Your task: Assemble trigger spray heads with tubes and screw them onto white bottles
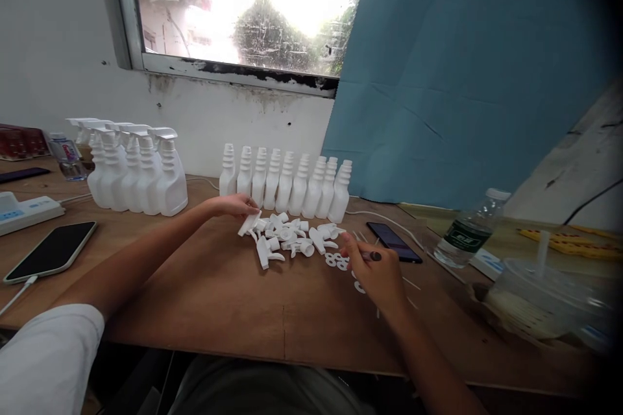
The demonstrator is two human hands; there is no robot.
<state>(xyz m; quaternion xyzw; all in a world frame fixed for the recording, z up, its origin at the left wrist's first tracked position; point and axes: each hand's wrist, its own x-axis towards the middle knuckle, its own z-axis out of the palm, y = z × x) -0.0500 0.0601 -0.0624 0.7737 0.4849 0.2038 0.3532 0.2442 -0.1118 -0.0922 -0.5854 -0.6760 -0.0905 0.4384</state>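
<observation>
While the tabletop (204,311) fills the lower frame, at least five sprayer-topped bottles (170,183) stand at left and nine open-necked bottles (299,193) line the centre. Before that row lies a heap of white spray heads (293,231), roughly ten, too overlapped to count exactly. At its left edge, one spray head (250,223) slants lower-left to upper-right, pinched below the left hand (237,205), whose fingers are nearly closed. The right hand (382,270) curls tightly around one brown rod (372,256); its fingertips meet or nearly meet the heap's rightmost head, lying leftward. At least five white rings (337,260) lie just beside them.
</observation>
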